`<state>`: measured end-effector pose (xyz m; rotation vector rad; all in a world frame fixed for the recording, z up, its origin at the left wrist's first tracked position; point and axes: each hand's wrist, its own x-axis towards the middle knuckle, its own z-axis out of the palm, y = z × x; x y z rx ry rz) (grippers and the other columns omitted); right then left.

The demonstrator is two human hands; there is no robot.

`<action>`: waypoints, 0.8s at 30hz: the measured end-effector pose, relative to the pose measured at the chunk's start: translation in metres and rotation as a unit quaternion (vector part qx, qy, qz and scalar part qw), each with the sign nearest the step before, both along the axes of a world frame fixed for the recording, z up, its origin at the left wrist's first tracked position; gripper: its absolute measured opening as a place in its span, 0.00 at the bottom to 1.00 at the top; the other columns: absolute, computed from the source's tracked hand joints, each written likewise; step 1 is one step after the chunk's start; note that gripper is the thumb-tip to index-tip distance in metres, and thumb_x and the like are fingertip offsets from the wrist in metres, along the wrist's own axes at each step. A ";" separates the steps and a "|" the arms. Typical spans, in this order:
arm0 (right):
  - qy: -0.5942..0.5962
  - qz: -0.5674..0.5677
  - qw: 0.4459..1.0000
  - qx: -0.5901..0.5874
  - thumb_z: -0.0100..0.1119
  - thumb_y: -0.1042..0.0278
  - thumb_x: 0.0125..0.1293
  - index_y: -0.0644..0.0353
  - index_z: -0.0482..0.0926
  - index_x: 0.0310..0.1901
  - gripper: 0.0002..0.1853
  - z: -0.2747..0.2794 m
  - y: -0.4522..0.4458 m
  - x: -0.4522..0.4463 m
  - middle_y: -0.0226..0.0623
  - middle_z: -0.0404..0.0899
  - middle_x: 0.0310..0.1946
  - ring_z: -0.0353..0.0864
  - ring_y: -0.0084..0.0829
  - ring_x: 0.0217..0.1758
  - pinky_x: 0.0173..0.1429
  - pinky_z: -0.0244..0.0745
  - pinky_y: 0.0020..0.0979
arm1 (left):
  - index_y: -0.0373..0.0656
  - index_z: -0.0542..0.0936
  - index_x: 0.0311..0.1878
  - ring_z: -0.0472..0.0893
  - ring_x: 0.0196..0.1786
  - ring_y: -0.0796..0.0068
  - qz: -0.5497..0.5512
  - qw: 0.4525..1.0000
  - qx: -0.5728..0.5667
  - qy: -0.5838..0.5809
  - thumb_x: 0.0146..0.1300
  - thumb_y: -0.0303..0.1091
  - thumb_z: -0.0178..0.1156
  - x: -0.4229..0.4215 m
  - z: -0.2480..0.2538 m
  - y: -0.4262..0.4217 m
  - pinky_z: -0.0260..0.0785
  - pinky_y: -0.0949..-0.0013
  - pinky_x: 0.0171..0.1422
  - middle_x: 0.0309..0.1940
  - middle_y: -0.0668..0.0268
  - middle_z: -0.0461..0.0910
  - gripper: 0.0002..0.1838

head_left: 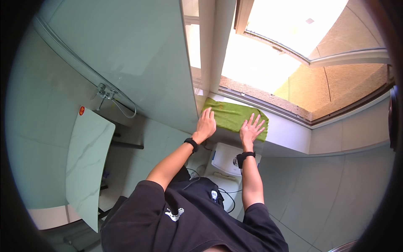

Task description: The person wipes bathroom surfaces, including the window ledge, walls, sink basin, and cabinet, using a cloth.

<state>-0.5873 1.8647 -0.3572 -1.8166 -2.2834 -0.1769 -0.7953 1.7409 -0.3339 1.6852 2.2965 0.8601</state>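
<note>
A green cloth (230, 116) lies spread over the left end of the white window sill (289, 136), its near edge reaching the sill's front. My left hand (205, 125) rests on the cloth's left part, fingers stretched forward and lying flat. On the right part of the cloth, my right hand (251, 128) presses down with its fingers spread. Neither hand grips the cloth. Each wrist wears a black band.
Beyond the sill, a window (310, 67) stands open. Below the sill is a white toilet (227, 161). A marble-patterned tabletop (89, 164) stands on the left, near a wall-mounted shower tap (105, 92). Tiled walls surround the space.
</note>
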 end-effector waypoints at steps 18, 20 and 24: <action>0.086 0.136 0.986 -0.038 0.49 0.52 0.76 0.62 0.59 0.78 0.35 0.018 0.026 -0.075 0.52 0.46 0.83 0.39 0.47 0.87 0.86 0.35 0.52 | 0.29 0.68 0.70 0.59 0.79 0.44 0.065 0.995 -0.001 0.071 0.70 0.40 0.57 -0.023 -0.024 0.117 0.53 0.49 0.82 0.75 0.44 0.62 0.31; 0.125 0.212 0.969 -0.032 0.53 0.53 0.74 0.61 0.62 0.77 0.35 0.013 0.029 -0.081 0.50 0.50 0.82 0.43 0.46 0.86 0.86 0.38 0.52 | 0.32 0.66 0.74 0.58 0.80 0.46 0.044 0.988 -0.040 0.140 0.73 0.43 0.53 -0.020 -0.022 0.112 0.50 0.47 0.83 0.77 0.46 0.61 0.32; 0.162 0.262 0.951 -0.009 0.56 0.55 0.71 0.53 0.70 0.73 0.30 0.014 0.037 -0.065 0.41 0.61 0.79 0.55 0.42 0.83 0.84 0.48 0.49 | 0.42 0.60 0.80 0.45 0.85 0.55 -0.021 0.978 -0.125 0.165 0.76 0.43 0.47 -0.006 -0.027 0.103 0.40 0.40 0.84 0.84 0.57 0.48 0.32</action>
